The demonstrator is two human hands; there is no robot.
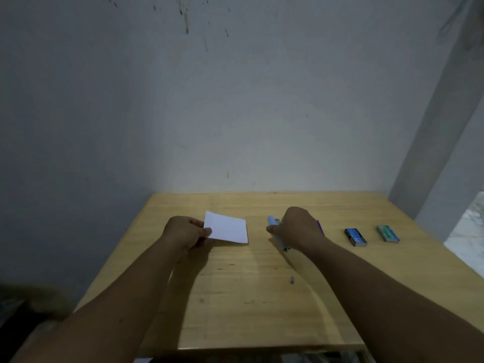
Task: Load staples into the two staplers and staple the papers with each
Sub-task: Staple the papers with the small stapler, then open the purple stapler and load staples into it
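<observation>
- Left hand [184, 233] pinches the white papers [226, 227] by their left edge, above the table [235, 297].
- Right hand [297, 229] grips the blue stapler [273, 224] (partly hidden) just right of them.
- 2 staple boxes [355, 237] lie well right.

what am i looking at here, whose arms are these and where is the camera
There is no machine here. The arms belong to a person, and the single picture comes from a wide-angle camera worn on their head, looking forward and down, so you see the scene much as they do.

They are at a wooden table set against a grey wall. The left hand pinches the edge of a white paper. The right hand grips a light blue stapler; a sliver of something purple shows behind that hand, too hidden to identify.

Further right lie two small boxes, one dark blue and one green, likely staples. A tiny grey bit lies nearer the person.
</observation>
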